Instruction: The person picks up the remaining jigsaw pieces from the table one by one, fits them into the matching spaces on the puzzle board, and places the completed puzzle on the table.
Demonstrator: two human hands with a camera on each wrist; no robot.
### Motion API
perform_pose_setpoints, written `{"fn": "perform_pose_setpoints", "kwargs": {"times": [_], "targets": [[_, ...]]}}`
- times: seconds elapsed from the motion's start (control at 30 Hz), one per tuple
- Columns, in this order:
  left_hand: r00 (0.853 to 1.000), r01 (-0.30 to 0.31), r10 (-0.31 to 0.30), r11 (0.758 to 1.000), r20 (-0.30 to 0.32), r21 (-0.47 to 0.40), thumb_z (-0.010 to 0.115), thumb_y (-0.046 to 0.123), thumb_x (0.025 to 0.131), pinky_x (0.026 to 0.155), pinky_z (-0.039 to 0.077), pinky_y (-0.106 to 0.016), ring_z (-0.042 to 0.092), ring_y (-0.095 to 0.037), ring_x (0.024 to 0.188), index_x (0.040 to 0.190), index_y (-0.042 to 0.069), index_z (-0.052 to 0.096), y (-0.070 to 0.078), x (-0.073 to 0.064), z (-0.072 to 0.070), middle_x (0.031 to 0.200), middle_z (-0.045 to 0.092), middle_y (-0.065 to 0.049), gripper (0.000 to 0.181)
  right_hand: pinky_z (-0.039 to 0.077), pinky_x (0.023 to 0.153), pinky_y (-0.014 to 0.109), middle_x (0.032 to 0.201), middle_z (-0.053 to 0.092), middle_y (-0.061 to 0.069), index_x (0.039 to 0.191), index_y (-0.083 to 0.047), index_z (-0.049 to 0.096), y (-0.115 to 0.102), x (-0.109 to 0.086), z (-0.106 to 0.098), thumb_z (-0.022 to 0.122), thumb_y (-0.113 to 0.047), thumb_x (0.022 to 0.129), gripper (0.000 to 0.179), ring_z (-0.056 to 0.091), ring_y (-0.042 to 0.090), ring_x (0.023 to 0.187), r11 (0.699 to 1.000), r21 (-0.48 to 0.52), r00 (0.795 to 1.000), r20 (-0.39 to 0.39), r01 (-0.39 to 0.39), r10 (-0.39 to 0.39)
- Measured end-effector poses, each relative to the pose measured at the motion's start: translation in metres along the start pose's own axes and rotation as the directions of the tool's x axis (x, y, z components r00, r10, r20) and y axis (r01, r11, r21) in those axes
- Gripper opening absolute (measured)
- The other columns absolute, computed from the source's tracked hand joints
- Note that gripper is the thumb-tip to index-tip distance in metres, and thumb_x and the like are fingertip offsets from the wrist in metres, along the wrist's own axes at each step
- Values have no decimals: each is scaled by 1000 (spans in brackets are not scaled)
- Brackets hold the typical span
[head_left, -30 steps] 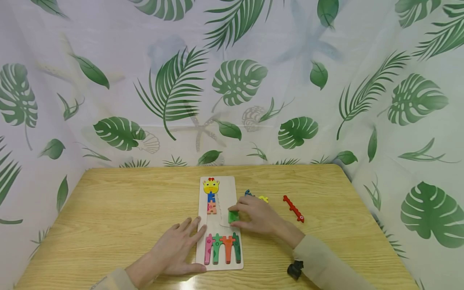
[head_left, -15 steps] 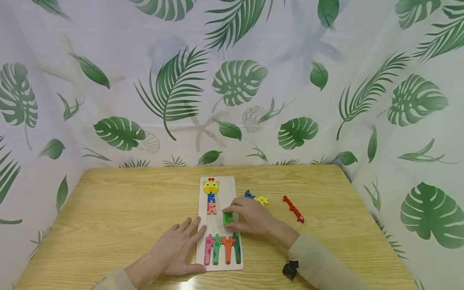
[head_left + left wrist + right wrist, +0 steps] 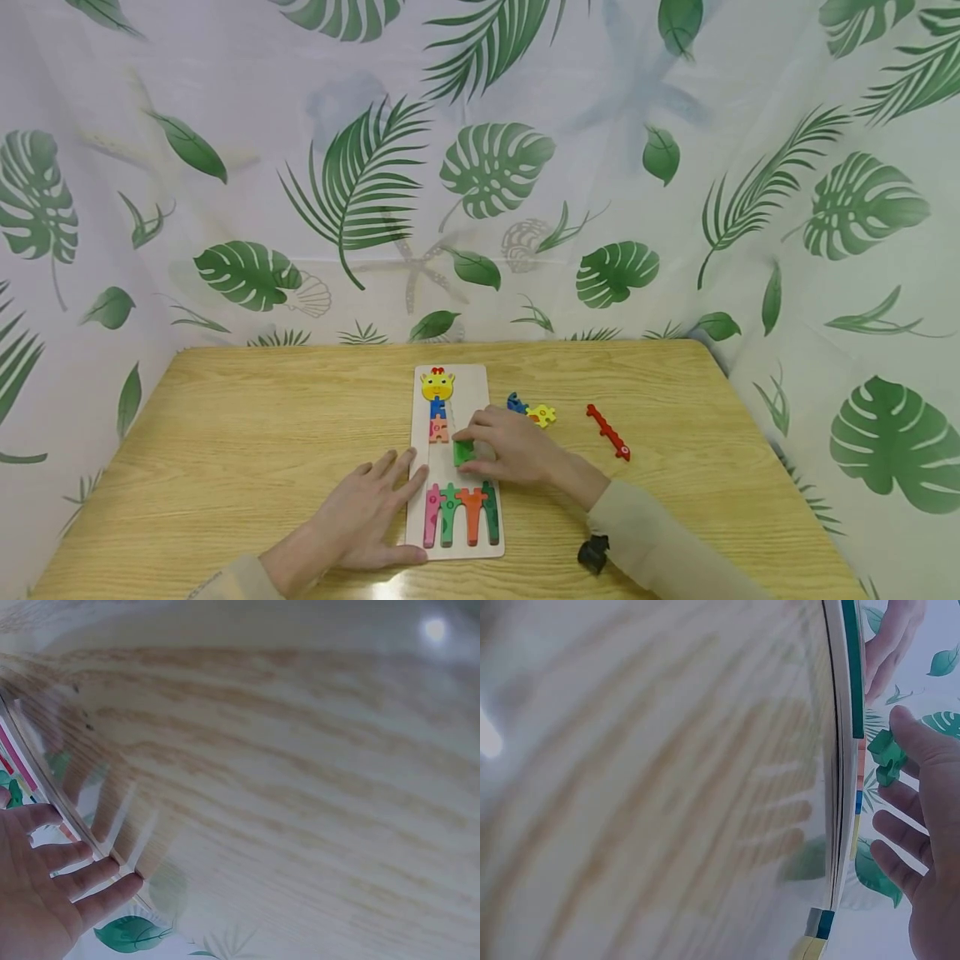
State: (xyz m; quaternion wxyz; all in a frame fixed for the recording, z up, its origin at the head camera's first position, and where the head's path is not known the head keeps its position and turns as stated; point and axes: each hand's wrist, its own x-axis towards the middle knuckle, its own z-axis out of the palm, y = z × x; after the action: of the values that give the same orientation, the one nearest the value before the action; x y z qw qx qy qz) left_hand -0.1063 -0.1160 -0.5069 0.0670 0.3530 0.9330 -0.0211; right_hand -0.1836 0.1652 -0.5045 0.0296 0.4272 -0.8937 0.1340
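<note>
A pale puzzle board (image 3: 472,383) lies on the wooden table with a giraffe partly laid in it. The yellow giraffe head (image 3: 437,385), a blue and a pink neck piece (image 3: 438,430) fill its upper left, and several leg pieces (image 3: 472,504) stand along the bottom. My right hand (image 3: 517,446) pinches a green puzzle piece (image 3: 462,453) between thumb and fingers, over the board's middle. In the right wrist view this green piece (image 3: 887,757) shows clear of the board. My left hand (image 3: 360,508) rests with fingers spread along the board's left edge.
Right of the board lie a blue puzzle piece (image 3: 516,402) and a yellow puzzle piece (image 3: 542,415), close together. Farther right is a long red piece (image 3: 608,433). A leaf-patterned cloth (image 3: 495,250) hangs behind the table (image 3: 262,417).
My right hand has moved left with the green puzzle piece, from the board's right edge to its middle, uncovering more of the yellow piece. The left hand has stayed in place.
</note>
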Motion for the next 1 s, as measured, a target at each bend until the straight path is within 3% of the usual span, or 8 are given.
{"fn": "perform_pose_setpoints", "kwargs": {"times": [0.5, 1.0], "targets": [[1000, 2, -2, 1000, 6, -14, 40, 94, 86, 112, 53, -53, 50, -40, 149, 164, 17, 39, 0, -1, 0, 170, 39, -17, 109, 55, 81, 22, 108, 74, -7, 128, -21, 75, -3, 8, 5, 75, -50, 96, 44, 64, 8, 94, 998, -26, 998, -42, 52, -53], [1000, -2, 2, 1000, 3, 2, 38, 95, 87, 113, 53, -52, 50, -40, 149, 164, 18, 39, 0, 0, 0, 170, 39, -17, 109, 56, 86, 23, 113, 74, -8, 132, -25, 74, -7, 16, 5, 71, -53, 98, 44, 64, 9, 99, 997, -61, 999, 12, 40, -39]]}}
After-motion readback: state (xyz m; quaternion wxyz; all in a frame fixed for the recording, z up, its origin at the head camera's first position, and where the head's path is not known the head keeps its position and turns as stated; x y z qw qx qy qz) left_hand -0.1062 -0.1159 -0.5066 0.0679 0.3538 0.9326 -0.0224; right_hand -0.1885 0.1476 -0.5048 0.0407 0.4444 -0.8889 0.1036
